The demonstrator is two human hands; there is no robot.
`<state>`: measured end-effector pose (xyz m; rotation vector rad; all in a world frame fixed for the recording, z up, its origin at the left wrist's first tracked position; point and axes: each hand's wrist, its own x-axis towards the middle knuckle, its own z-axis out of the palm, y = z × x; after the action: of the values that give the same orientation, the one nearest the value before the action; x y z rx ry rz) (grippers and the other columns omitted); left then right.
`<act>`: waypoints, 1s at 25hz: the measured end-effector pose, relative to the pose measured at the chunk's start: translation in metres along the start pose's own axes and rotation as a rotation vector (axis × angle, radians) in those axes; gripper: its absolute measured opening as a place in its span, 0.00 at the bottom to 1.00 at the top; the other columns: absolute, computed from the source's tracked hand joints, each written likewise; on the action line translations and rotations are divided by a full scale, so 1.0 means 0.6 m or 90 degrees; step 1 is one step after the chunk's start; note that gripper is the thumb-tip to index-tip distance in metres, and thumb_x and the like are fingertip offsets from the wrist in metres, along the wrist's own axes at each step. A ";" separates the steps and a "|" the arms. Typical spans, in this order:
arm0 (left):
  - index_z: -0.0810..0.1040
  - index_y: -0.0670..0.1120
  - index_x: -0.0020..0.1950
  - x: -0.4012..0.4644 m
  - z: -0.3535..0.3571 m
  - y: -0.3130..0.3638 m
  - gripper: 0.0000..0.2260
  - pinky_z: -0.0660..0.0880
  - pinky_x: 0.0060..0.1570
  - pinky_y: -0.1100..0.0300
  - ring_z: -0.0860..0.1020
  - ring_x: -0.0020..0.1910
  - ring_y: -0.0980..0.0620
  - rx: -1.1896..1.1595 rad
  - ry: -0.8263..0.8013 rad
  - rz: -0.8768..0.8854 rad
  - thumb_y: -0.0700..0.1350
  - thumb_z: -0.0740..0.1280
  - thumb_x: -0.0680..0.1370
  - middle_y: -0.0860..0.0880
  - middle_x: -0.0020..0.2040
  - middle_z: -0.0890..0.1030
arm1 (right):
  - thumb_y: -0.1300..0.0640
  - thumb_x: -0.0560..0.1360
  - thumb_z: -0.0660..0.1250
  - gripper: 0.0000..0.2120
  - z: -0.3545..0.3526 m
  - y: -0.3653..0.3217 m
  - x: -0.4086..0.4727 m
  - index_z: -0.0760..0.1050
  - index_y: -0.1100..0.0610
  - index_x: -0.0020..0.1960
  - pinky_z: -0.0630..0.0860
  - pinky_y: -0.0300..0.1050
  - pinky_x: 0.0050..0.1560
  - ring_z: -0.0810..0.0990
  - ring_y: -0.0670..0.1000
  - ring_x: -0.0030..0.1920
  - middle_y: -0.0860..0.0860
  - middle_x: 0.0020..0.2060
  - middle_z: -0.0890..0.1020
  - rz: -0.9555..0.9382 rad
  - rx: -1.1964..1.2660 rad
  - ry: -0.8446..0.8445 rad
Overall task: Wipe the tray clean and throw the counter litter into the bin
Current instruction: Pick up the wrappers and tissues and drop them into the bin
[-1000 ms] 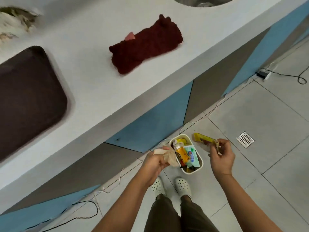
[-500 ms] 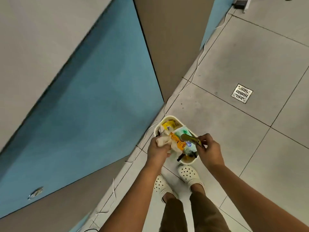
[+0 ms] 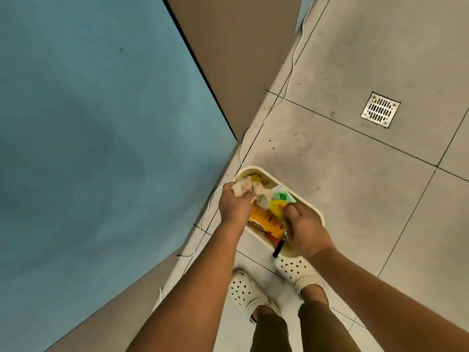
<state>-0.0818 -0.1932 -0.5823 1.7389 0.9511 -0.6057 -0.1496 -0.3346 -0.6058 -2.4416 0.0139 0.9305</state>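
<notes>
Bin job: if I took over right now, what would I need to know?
Left hand: grips a crumpled tissue over the bin.
Right hand: down in the bin, fingers curled; what they hold is hidden.
Bin: on the floor by the feet, already stuffed with wrappers.
Done: litter brought to the bin.
Left: drop the tissue. Tray and counter are out of view, so wiping is unconfirmed.

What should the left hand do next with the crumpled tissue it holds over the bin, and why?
Probably open the fingers and let go. The left hand grips the crumpled tissue directly above the cream bin, which already holds wrappers, so the tissue should drop inside. The right hand is down in the bin too; what it holds cannot be told.
</notes>
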 end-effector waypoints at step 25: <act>0.46 0.44 0.77 0.165 0.055 -0.118 0.32 0.51 0.72 0.48 0.52 0.75 0.42 1.129 -0.228 0.336 0.62 0.45 0.80 0.44 0.77 0.53 | 0.44 0.80 0.48 0.27 0.143 0.075 0.172 0.42 0.44 0.75 0.59 0.59 0.70 0.57 0.57 0.73 0.51 0.74 0.56 0.237 -0.126 -0.168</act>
<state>-0.0831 -0.1808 -0.7077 2.9662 -0.6916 -1.5274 -0.1323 -0.3152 -0.7448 -2.5213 0.3058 1.4762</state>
